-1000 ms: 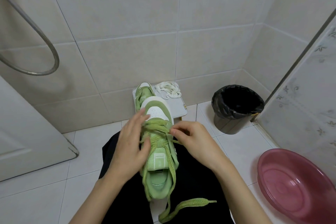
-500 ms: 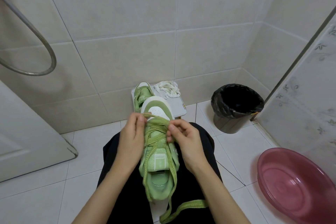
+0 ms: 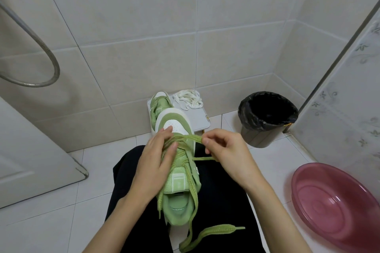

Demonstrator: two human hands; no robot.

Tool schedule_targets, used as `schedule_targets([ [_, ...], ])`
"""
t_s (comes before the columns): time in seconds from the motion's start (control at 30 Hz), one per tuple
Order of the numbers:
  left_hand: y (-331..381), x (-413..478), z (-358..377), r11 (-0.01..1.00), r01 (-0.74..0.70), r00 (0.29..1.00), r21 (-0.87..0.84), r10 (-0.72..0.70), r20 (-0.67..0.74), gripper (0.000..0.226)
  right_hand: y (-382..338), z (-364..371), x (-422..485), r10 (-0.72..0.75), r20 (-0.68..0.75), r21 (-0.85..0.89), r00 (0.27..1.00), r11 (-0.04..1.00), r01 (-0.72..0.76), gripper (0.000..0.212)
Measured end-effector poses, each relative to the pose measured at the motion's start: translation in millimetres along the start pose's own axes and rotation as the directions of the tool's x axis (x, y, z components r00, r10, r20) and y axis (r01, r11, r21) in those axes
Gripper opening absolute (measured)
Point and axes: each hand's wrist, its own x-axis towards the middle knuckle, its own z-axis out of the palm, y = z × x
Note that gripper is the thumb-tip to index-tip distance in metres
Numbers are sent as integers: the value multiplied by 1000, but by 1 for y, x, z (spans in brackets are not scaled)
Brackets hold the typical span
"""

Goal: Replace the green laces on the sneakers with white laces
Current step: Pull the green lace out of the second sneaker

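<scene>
A green and white sneaker lies on my lap, toe pointing away from me. My left hand holds its left side, fingers over the lacing near the toe. My right hand pinches the green lace and draws it out to the right of the lowest eyelets. A loose end of the lace trails over my black trousers. The second green sneaker stands on a small white stool by the wall, with the bundle of white laces beside it.
A black-lined bin stands right of the stool. A pink basin sits on the tiled floor at the right. A glass partition rises at the right, a door at the left, and a shower hose hangs on the wall.
My right hand has moved right, pulling the green lace sideways out from the lowest eyelets. My left hand has slid a little toward the toe.
</scene>
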Motion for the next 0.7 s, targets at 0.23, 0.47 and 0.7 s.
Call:
schedule_targets([
  [0.23, 9, 16, 7, 993, -52, 993, -103, 63, 104, 25, 16, 14, 6, 14, 74, 295, 997, 955, -35, 11],
  [0.47, 6, 28, 5, 883, 105, 978, -458, -176, -114, 24, 39, 28, 7, 13, 64, 393, 998, 919, -38, 15],
  [0.7, -6, 20, 7, 989, 97, 995, -111, -100, -22, 42, 42, -7, 13, 16, -125, 404, 992, 914, 36, 26],
])
